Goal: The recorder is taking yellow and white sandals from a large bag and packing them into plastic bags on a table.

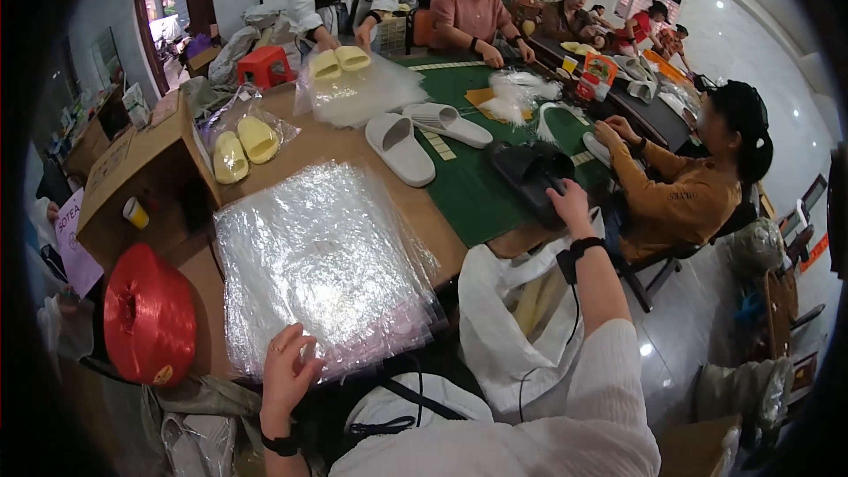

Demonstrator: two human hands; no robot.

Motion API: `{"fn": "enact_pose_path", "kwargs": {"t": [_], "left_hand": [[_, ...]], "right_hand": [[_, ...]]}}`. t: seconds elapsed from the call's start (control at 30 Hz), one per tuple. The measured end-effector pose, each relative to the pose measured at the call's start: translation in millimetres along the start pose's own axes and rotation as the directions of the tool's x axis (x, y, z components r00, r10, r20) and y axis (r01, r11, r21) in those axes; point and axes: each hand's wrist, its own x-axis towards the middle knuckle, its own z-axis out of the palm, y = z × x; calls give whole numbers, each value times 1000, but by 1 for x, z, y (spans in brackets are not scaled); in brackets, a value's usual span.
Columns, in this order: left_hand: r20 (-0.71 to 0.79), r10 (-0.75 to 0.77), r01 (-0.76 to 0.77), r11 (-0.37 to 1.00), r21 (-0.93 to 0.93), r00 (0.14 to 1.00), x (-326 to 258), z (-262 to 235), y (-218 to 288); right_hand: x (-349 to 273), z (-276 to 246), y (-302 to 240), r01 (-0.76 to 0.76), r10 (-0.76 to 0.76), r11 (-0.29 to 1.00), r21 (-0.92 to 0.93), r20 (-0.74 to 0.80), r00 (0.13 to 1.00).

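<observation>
My left hand [287, 371] rests on the near edge of a thick stack of clear plastic bags [322, 256], fingers pinching the top sheet at its corner. My right hand [570, 203] reaches out to the right and grips a pair of black slippers [530, 172] lying on the green mat [477, 194]. Two white slippers [424, 137] lie further along the wooden table [353, 150]. A white sack [512, 309] hangs open below my right arm.
A red spool of twine [148, 314] sits at my left, beside an open cardboard box [146, 177]. Bagged yellow slippers [243, 146] lie behind the stack. Several people sit or stand around the table; one in a brown top [685, 199] is close on the right.
</observation>
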Motion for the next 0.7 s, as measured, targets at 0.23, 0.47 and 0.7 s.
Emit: {"fn": "enact_pose_path", "kwargs": {"t": [0.23, 0.47, 0.7], "left_hand": [[50, -7, 8, 999, -31, 999, 7, -6, 11], [81, 38, -46, 994, 101, 996, 0, -10, 9], [125, 82, -98, 987, 130, 989, -6, -10, -2]], "right_hand": [[67, 53, -6, -208, 213, 975, -79, 59, 975], [56, 59, -37, 75, -33, 929, -364, 121, 992], [1, 21, -38, 322, -297, 947, -20, 330, 896]]}}
